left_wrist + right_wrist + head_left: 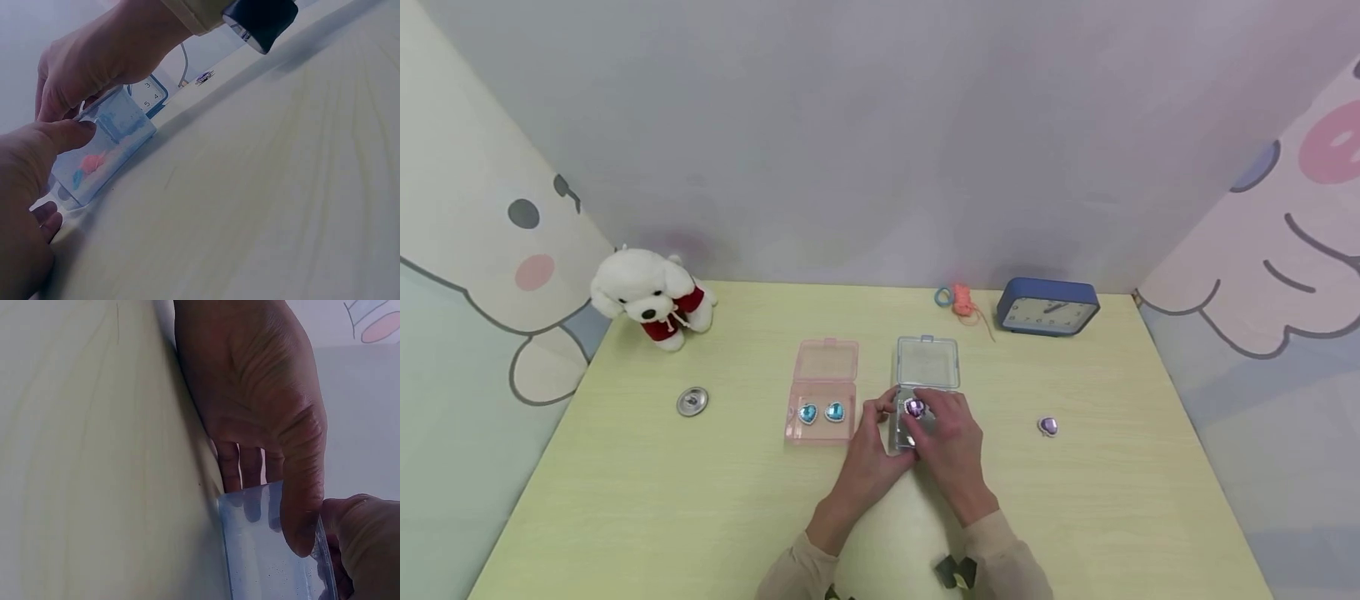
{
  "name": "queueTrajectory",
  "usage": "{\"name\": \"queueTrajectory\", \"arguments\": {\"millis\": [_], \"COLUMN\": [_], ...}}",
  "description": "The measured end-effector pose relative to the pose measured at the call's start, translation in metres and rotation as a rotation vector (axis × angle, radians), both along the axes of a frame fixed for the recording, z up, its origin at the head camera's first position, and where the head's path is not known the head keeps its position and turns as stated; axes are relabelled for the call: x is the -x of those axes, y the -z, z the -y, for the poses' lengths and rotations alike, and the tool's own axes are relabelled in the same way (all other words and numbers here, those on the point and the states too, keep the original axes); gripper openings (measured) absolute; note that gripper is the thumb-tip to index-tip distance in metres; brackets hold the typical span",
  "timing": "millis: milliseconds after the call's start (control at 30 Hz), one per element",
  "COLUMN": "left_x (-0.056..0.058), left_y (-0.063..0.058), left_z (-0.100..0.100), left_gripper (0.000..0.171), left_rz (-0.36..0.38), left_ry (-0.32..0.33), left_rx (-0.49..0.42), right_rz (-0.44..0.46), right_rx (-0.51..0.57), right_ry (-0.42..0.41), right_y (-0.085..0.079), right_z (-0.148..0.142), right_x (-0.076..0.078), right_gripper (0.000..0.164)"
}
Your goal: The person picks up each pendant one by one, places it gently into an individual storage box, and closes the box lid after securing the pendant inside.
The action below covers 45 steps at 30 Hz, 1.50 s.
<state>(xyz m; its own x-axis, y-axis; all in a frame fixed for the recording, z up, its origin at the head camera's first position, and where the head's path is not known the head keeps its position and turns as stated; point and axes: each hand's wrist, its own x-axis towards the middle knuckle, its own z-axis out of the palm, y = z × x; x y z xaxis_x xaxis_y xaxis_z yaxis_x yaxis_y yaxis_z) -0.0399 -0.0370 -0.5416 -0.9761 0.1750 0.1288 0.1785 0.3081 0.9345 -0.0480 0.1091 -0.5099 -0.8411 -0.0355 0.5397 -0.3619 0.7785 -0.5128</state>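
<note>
Purple gem (914,407) over open clear box (927,367)

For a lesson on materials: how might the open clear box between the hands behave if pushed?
The clear box would probably hold its shape, since it looks like stiff plastic. It seems apt to slide rather than roll, given its flat, straight-edged form. Its lid, folded back open, might swing if bumped.

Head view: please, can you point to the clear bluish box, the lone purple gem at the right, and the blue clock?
Clear bluish box (928,363), head view: middle of its open lid.
Lone purple gem (1049,427), head view: its purple face.
Blue clock (1048,315), head view: middle of its dial.
</note>
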Motion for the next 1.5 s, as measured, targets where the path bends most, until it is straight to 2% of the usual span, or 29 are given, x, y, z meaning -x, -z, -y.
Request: {"name": "queueTrajectory", "arguments": {"millis": [533,1000,1500], "left_x": [-0.0005,-0.0001,0.0017], "left_y": [-0.0013,-0.0016,-0.0003], "left_z": [0.0011,0.0022,0.0015], "left_gripper": [0.064,0.064,0.065], "left_rz": [0.011,0.024,0.004], "left_ry": [0.008,0.015,0.017], "left_rx": [0.020,0.003,0.025], "right_rz": [0.108,0.167,0.205], "right_rx": [-0.058,-0.088,-0.119], "right_ry": [0.030,0.050,0.054], "right_y": [-0.0012,-0.0051,-0.0046], "right_z": [0.0049,0.0072,0.0053], "right_x": [0.0009,0.0013,0.0042], "right_gripper": [0.043,0.043,0.042]}}
